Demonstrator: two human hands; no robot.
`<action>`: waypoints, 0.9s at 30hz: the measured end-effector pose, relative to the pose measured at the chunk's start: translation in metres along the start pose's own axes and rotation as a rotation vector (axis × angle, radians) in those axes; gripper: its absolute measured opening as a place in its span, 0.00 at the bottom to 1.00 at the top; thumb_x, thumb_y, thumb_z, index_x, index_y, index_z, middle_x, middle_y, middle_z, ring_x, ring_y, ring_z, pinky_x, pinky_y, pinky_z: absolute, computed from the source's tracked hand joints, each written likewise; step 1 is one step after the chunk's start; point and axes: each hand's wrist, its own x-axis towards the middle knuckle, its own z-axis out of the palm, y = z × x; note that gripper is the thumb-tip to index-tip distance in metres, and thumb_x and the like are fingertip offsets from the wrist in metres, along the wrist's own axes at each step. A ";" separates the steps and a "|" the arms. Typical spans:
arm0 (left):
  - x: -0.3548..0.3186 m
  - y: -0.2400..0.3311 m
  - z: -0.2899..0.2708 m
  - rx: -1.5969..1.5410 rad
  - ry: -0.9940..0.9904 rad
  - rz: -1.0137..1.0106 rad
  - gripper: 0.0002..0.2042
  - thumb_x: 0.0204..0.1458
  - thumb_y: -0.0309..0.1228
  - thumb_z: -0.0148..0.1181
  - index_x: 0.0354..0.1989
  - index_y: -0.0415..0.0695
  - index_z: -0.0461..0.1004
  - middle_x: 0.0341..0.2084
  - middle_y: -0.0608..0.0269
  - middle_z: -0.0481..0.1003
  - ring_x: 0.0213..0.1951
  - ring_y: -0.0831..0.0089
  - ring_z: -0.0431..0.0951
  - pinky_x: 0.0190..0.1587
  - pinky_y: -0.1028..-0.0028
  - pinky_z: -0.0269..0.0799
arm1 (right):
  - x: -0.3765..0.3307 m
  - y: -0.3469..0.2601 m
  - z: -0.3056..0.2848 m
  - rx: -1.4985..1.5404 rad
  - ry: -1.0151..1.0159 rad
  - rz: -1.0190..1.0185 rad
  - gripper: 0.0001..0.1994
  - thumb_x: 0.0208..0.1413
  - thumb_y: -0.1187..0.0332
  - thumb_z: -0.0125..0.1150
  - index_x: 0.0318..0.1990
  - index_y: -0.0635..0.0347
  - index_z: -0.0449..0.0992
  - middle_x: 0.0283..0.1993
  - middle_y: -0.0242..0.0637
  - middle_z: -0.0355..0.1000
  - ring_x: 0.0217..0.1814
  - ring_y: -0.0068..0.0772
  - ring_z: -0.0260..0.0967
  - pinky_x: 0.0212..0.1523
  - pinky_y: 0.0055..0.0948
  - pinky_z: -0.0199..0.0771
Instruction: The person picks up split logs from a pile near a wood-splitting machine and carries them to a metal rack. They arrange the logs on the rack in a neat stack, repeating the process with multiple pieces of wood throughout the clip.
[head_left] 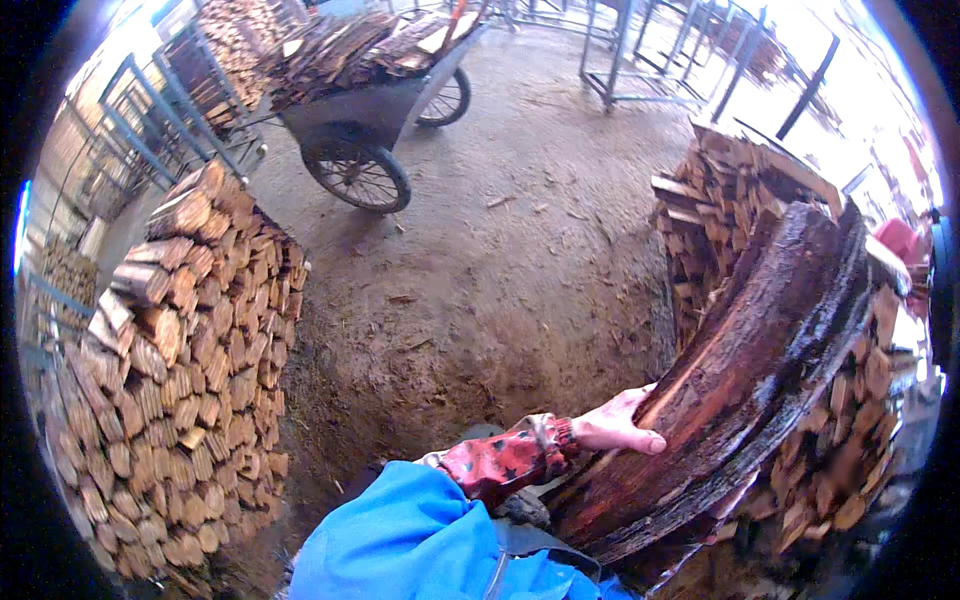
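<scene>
My left hand (pixel 612 424) grips the left edge of a long stack of bark slabs (pixel 735 360), thumb on top and fingers partly hidden. The slabs are dark and rough, with a reddish-brown strip along the near edge, and look wet in places. They slant from my body up toward the far right, in front of a firewood pile. A red patterned cuff (pixel 515 460) and a blue sleeve (pixel 400 530) cover my left arm. I cannot see my right hand.
Split firewood stands in a tall stack (pixel 200 400) at left, and another stack (pixel 730 170) rises at right. A two-wheeled cart (pixel 350 130) loaded with bark pieces stands at the far left. Metal frames (pixel 650 97) are at the back, across the muddy floor (pixel 480 270).
</scene>
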 end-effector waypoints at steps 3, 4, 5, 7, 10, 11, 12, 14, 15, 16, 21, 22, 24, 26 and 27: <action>0.023 -0.010 -0.013 0.085 0.160 0.001 0.48 0.35 0.54 0.72 0.61 0.36 0.59 0.51 0.60 0.69 0.52 0.71 0.66 0.58 0.70 0.62 | 0.058 0.021 0.008 0.183 -0.132 0.095 0.29 0.63 0.48 0.44 0.61 0.62 0.60 0.60 0.38 0.62 0.59 0.36 0.61 0.61 0.39 0.61; 0.023 -0.009 -0.019 0.071 0.181 -0.021 0.47 0.35 0.54 0.72 0.60 0.36 0.60 0.51 0.60 0.69 0.51 0.72 0.67 0.57 0.70 0.63 | 0.073 0.024 0.020 0.197 -0.101 0.134 0.29 0.62 0.48 0.45 0.61 0.62 0.60 0.60 0.38 0.62 0.59 0.36 0.61 0.61 0.39 0.61; 0.023 -0.008 -0.023 0.040 0.212 0.054 0.46 0.36 0.53 0.72 0.60 0.36 0.61 0.50 0.60 0.70 0.51 0.73 0.67 0.56 0.71 0.63 | 0.088 0.026 0.034 0.172 -0.115 0.191 0.29 0.62 0.48 0.45 0.61 0.62 0.60 0.60 0.38 0.63 0.59 0.36 0.61 0.60 0.39 0.61; 0.019 -0.001 -0.035 0.087 0.288 0.021 0.44 0.37 0.51 0.71 0.60 0.36 0.61 0.50 0.61 0.70 0.50 0.73 0.67 0.56 0.71 0.63 | 0.117 0.022 0.063 0.088 -0.413 0.130 0.29 0.62 0.48 0.46 0.60 0.64 0.61 0.58 0.37 0.65 0.56 0.34 0.63 0.59 0.37 0.63; 0.020 0.012 -0.054 0.114 0.414 0.035 0.43 0.38 0.52 0.69 0.59 0.36 0.62 0.49 0.62 0.70 0.50 0.73 0.67 0.55 0.70 0.64 | 0.138 0.025 0.108 0.061 -0.415 0.161 0.34 0.59 0.45 0.50 0.61 0.66 0.59 0.58 0.39 0.64 0.56 0.33 0.63 0.59 0.35 0.63; 0.018 0.018 -0.062 0.089 0.456 0.027 0.43 0.38 0.52 0.69 0.59 0.36 0.62 0.49 0.62 0.70 0.50 0.73 0.67 0.55 0.70 0.64 | 0.140 0.028 0.125 0.122 -0.465 0.097 0.35 0.59 0.44 0.50 0.62 0.66 0.59 0.59 0.39 0.63 0.58 0.33 0.63 0.60 0.35 0.61; 0.016 0.023 -0.073 0.086 0.485 0.033 0.43 0.38 0.53 0.70 0.59 0.36 0.62 0.49 0.62 0.70 0.51 0.72 0.67 0.55 0.70 0.64 | 0.145 0.032 0.143 0.092 -0.429 0.046 0.37 0.58 0.44 0.50 0.64 0.66 0.56 0.61 0.40 0.61 0.59 0.34 0.61 0.62 0.36 0.59; 0.009 0.035 -0.097 0.051 0.525 0.044 0.43 0.38 0.52 0.70 0.58 0.36 0.63 0.49 0.62 0.70 0.50 0.72 0.68 0.55 0.70 0.64 | 0.160 0.034 0.184 0.104 -0.546 0.100 0.39 0.56 0.43 0.52 0.64 0.67 0.57 0.60 0.40 0.63 0.59 0.35 0.62 0.61 0.37 0.59; 0.006 0.042 -0.112 0.055 0.547 0.070 0.43 0.38 0.52 0.70 0.58 0.36 0.63 0.49 0.62 0.71 0.50 0.73 0.68 0.54 0.70 0.65 | 0.168 0.035 0.207 0.093 -0.613 0.104 0.39 0.55 0.42 0.53 0.64 0.67 0.58 0.59 0.40 0.64 0.59 0.35 0.62 0.61 0.36 0.59; 0.000 0.050 -0.129 0.045 0.551 0.073 0.43 0.38 0.53 0.70 0.57 0.35 0.63 0.48 0.63 0.72 0.49 0.73 0.69 0.54 0.71 0.65 | 0.173 0.036 0.231 0.098 -0.625 0.122 0.38 0.55 0.42 0.54 0.62 0.68 0.60 0.57 0.39 0.66 0.58 0.33 0.63 0.60 0.33 0.61; -0.027 0.099 -0.236 0.040 0.627 0.137 0.42 0.38 0.56 0.70 0.55 0.36 0.65 0.45 0.65 0.73 0.47 0.75 0.70 0.51 0.71 0.67 | 0.192 0.056 0.376 0.099 -0.748 0.083 0.39 0.54 0.44 0.57 0.62 0.70 0.60 0.56 0.39 0.67 0.55 0.32 0.66 0.58 0.30 0.62; -0.032 0.110 -0.259 0.039 0.641 0.149 0.42 0.38 0.56 0.70 0.55 0.36 0.65 0.45 0.65 0.73 0.47 0.76 0.70 0.51 0.72 0.68 | 0.198 0.060 0.408 0.096 -0.782 0.089 0.39 0.54 0.44 0.57 0.62 0.70 0.60 0.57 0.39 0.67 0.56 0.32 0.65 0.59 0.30 0.62; -0.043 0.123 -0.289 0.000 0.668 0.130 0.40 0.40 0.51 0.71 0.56 0.37 0.65 0.46 0.64 0.73 0.47 0.75 0.71 0.52 0.71 0.68 | 0.202 0.068 0.451 0.111 -0.837 0.097 0.39 0.54 0.44 0.57 0.62 0.70 0.59 0.57 0.40 0.67 0.57 0.32 0.65 0.59 0.31 0.61; -0.059 0.144 -0.335 0.002 0.691 0.076 0.38 0.42 0.43 0.73 0.59 0.37 0.63 0.47 0.61 0.73 0.47 0.72 0.71 0.53 0.70 0.68 | 0.208 0.081 0.505 0.069 -0.822 0.126 0.40 0.54 0.44 0.58 0.62 0.71 0.59 0.58 0.41 0.67 0.58 0.33 0.65 0.60 0.32 0.61; -0.067 0.149 -0.348 -0.035 0.708 0.098 0.36 0.42 0.43 0.73 0.58 0.37 0.64 0.46 0.61 0.74 0.47 0.72 0.72 0.52 0.70 0.68 | 0.208 0.086 0.522 0.050 -0.829 0.129 0.40 0.53 0.44 0.58 0.63 0.71 0.59 0.58 0.41 0.67 0.58 0.33 0.65 0.61 0.32 0.61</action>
